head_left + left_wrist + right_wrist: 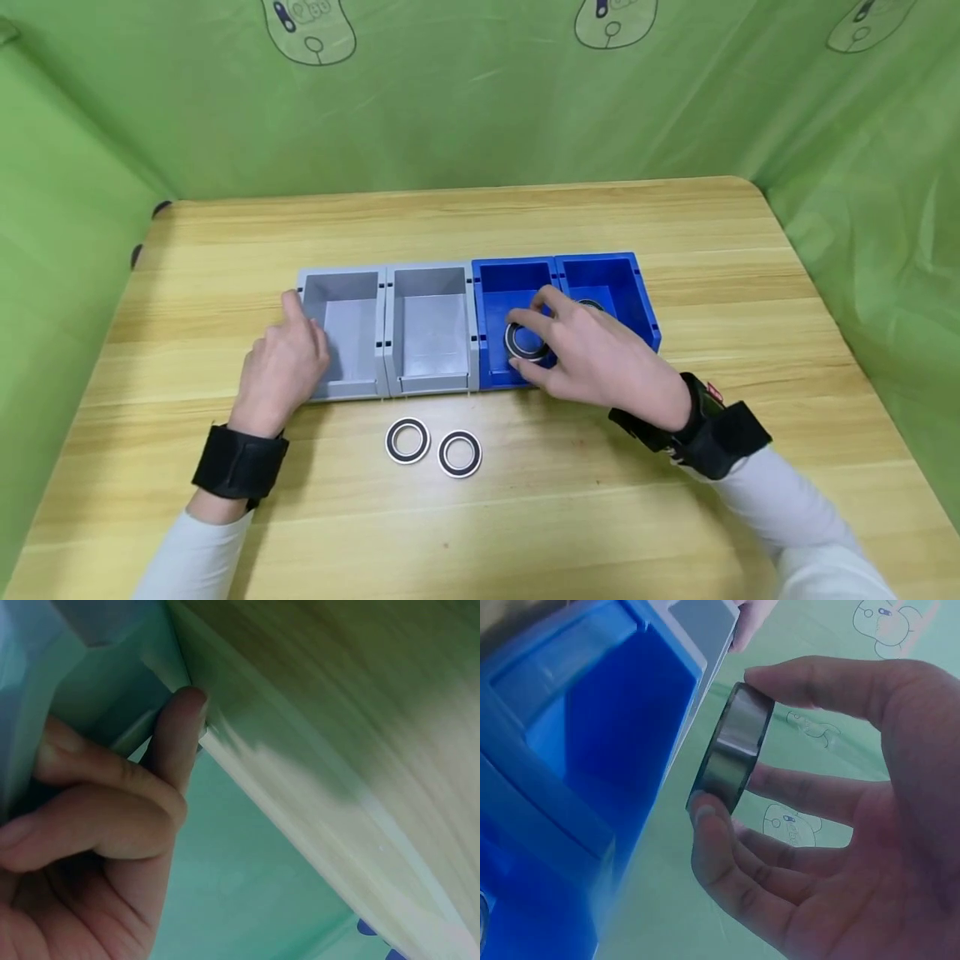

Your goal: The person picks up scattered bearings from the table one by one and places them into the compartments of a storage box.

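My right hand [592, 354] pinches a ball bearing [527, 342] by its rim between thumb and fingertips. In the right wrist view this bearing [735, 742] is edge-on, its shiny outer ring showing, beside the blue bin [630, 712]. From the head, the bearing appears over the left blue bin [513, 292]. My left hand [281, 367] grips the left side wall of the outer grey bin [348, 333]; the left wrist view shows curled fingers [112, 817] at that wall. Two more bearings, one on the left [408, 440] and one on the right [460, 454], lie flat on the table in front.
A second grey bin [433, 321] stands between the outer grey bin and the blue ones, all in one row. The right blue bin [600, 275] contains a bearing [591, 304], mostly hidden by my right hand. Green cloth [465, 117] surrounds the wooden table [525, 517].
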Motion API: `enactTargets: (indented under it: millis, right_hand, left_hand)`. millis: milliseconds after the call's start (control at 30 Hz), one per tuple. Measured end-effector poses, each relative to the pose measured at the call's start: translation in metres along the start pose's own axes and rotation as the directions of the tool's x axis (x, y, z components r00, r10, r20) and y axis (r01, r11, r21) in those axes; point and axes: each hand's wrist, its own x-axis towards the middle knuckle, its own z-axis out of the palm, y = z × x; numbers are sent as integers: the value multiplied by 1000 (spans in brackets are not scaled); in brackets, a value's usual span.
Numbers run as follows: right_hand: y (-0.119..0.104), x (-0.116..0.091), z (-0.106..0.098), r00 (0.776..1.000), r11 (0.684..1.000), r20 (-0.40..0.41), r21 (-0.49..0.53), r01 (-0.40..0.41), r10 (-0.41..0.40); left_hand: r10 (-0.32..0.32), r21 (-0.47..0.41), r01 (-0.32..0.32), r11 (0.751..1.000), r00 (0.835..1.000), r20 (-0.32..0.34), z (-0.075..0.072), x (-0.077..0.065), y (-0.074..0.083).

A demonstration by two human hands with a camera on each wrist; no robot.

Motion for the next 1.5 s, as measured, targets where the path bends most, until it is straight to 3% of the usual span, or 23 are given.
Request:
enactTargets:
  millis: [200,433,667,1200,1500]
  right_hand:
    - [8,15,-4,1000,1000,13,13,-17,17]
    - [18,31,1,991,991,61,52,-126,123]
    - [23,40,12,982,978,41,92,-188,185]
    - [24,59,35,953,977,238,47,-206,189]
    - [24,66,40,955,987,256,3,-159,153]
  left_hand:
    - [2,7,-2,1000,1000,-8,1,1,0]
    - [0,9,0,1000,1000,-8,1,0,0]
    - [-2,10,3,1000,1000,-7,0,0,0]
    - [4,9,-3,1000,1000,-8,3,-1,0]
    - [-2,1,2,1000,1000,2,1,0,0]
